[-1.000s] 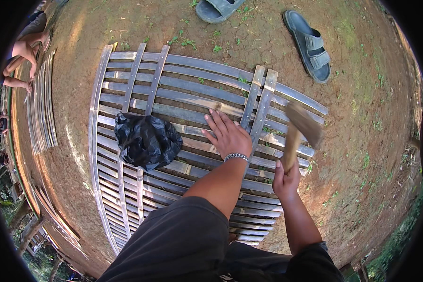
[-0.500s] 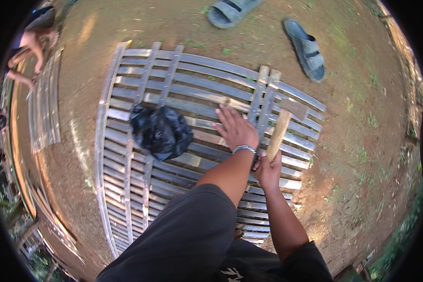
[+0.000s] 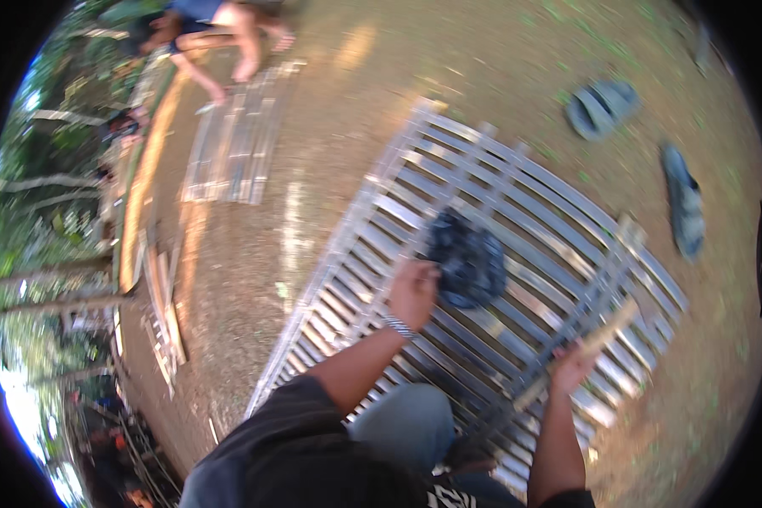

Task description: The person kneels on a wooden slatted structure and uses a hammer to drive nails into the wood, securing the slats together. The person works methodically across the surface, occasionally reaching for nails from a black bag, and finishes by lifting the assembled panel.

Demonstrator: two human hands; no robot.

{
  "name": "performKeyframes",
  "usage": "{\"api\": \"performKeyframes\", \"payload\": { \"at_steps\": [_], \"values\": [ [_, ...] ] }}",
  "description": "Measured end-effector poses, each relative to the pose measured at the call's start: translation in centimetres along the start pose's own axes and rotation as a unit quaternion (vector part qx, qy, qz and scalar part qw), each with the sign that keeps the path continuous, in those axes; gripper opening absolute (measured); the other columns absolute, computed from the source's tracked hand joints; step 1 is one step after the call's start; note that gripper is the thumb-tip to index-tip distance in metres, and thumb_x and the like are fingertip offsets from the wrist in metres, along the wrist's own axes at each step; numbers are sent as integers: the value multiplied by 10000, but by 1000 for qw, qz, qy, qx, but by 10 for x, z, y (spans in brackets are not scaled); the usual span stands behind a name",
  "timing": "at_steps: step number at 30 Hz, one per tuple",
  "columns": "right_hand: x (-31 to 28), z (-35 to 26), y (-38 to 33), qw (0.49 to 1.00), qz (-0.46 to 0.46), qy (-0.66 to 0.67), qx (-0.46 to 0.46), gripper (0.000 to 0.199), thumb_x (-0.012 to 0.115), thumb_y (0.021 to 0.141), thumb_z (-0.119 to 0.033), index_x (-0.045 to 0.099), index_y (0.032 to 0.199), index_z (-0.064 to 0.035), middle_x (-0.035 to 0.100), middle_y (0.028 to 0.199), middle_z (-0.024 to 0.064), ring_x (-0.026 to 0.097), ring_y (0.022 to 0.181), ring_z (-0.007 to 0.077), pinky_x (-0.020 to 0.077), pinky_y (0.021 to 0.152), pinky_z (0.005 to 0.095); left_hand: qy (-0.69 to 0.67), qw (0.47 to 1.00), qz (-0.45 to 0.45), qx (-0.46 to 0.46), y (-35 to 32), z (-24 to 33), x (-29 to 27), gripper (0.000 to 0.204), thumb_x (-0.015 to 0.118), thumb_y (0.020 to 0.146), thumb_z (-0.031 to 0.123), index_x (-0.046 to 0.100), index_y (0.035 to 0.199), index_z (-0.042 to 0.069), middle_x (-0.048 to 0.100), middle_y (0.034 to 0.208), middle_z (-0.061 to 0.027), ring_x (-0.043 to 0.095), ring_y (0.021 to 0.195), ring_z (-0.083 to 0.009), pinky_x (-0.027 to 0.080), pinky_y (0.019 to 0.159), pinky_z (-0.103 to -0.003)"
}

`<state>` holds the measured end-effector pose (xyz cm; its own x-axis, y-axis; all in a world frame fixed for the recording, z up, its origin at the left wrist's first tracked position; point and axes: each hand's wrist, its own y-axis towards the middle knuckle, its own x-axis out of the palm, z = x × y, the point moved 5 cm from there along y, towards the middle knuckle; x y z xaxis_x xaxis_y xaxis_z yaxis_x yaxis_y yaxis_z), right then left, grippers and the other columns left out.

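Away from the spot beside the right-hand crosspieces, my left hand has shifted across to the bag, and my whole view has swung with it. Biggest is the slatted panel, flat on the dirt, with my bent knee over its near part. On the panel, by its left-hand crosspieces, sits the black plastic bag; its contents are hidden. Over the panel's right side slants the wood-handled tool, its head blurred, my right hand closed round the handle. My left fingers look half curled against the bag's near edge; I can't tell whether they grip it. A careless tug could snag thin plastic on a slat and tear it; with my attention left, the tool's head could knock the panel.
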<state>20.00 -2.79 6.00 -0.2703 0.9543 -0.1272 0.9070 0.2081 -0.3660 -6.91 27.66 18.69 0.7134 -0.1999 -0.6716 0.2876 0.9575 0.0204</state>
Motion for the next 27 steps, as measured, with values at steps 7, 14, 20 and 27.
{"api": "performKeyframes", "payload": {
  "at_steps": [7,14,20,27],
  "values": [
    [-45,-15,-24,998,-14,-41,40,540,577,1057,-207,341,1494,5,568,868,69,534,590,122,491,536,284,209,962,-177,7,-3,0,36,306,636,883,304,663,1071,63,693,1001,-206,674,934,-415,536,868,-491],
    [-54,-19,-28,994,11,-95,56,616,589,1052,-248,307,1540,-1,580,880,83,541,600,129,503,546,293,163,969,-184,35,-11,16,34,284,601,901,298,631,1020,42,677,995,-210,663,936,-424,517,882,-492],
    [-48,-27,-38,992,9,-120,23,422,598,1053,-239,406,1360,-21,563,818,54,535,572,121,478,510,285,152,962,-202,104,-20,-4,51,256,625,867,286,648,1008,75,689,979,-179,677,963,-350,493,875,-448],
    [-56,-12,-30,998,-2,-54,29,451,605,1051,-239,398,1388,-23,560,811,51,529,569,120,473,508,286,197,945,-253,65,-11,1,50,356,694,784,284,618,1053,63,707,910,-163,698,936,-346,496,885,-436]
  ]
}}
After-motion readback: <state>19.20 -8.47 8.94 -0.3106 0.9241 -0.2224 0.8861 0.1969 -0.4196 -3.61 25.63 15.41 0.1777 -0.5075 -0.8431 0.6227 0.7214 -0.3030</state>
